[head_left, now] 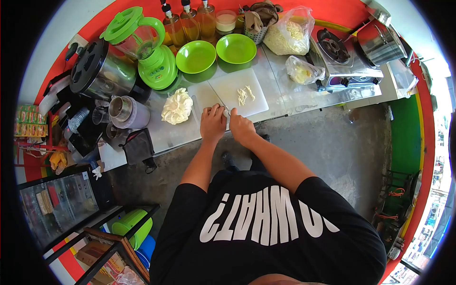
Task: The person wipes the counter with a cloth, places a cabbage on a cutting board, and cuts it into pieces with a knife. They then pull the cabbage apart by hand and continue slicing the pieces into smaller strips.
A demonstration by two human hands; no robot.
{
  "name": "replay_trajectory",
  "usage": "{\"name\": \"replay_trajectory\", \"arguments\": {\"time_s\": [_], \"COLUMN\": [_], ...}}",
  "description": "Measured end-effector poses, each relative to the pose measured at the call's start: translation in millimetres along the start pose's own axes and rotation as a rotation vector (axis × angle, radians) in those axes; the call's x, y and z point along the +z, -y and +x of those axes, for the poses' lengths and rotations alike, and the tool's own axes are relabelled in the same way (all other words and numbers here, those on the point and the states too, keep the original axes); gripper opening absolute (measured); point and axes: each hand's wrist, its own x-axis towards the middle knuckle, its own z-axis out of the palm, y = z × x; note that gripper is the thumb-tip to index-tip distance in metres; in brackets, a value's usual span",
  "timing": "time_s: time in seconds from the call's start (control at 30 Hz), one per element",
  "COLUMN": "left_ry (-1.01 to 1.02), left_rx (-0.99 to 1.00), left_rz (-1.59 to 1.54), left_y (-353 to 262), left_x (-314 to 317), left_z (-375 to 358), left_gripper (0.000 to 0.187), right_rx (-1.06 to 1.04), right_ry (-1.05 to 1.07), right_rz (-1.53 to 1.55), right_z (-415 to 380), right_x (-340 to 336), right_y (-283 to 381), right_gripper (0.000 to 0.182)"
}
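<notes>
My left hand (pixel 213 122) rests on the left half of a white cutting board (pixel 256 97), its fingers bent and pressed down; whatever lies beneath them is hidden. Close beside it, my right hand (pixel 242 127) is closed round the handle of a knife (pixel 221 99), whose thin blade points up and left across the board. Pale thin strips (pixel 245 95) lie in a small heap on the board's right half. Left of the board sits a cream-coloured, layered clump (pixel 177 106), apart from both hands.
Two green bowls (pixel 195 57) stand behind the board, with a green blender (pixel 153 61) to their left. Bottles (pixel 189 23) line the back. Bags of pale food (pixel 288 38) and a gas stove (pixel 349 61) are at the right. A grey jar (pixel 129 112) stands left.
</notes>
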Motion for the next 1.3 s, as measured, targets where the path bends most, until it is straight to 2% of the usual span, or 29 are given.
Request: {"name": "replay_trajectory", "arguments": {"time_s": [0.1, 0.3, 0.37, 0.6, 0.7, 0.9, 0.97, 1.23, 1.3], "left_ry": [-0.003, -0.034, -0.021, -0.026, -0.041, 0.045, 0.048, 0.05, 0.104], "left_rx": [0.005, 0.017, 0.008, 0.003, -0.007, -0.013, -0.018, -0.05, -0.091], "left_rz": [-0.005, -0.038, -0.023, -0.027, -0.042, -0.074, -0.067, -0.046, -0.055], "left_y": [0, 0, 2, 3, 0, 2, 0, -3, -2], "left_x": [0, -1, 1, 3, 1, -6, -7, -8, -8], "left_z": [0, 1, 0, -1, 0, -1, -1, 3, 2], "left_gripper": [0.026, 0.023, 0.024, 0.028, 0.024, 0.024, 0.024, 0.024, 0.023], "right_rx": [-0.031, 0.054, 0.064, 0.002, 0.052, 0.081, 0.147, 0.006, -0.02], "right_ry": [0.016, 0.037, 0.059, 0.043, 0.085, 0.009, -0.02, 0.007, 0.019], "right_rz": [-0.013, -0.075, 0.008, 0.04, 0.093, 0.086, 0.129, 0.136, 0.125], "right_z": [-3, -22, -15, -12, -23, -21, -15, -18, -17], "right_x": [-3, 8, 6, 9, 10, 6, 4, -20, -22], "right_y": [3, -1, -1, -8, -21, -45, -54, -62, -65], "right_gripper": [0.023, 0.017, 0.023, 0.026, 0.028, 0.031, 0.03, 0.035, 0.037]}}
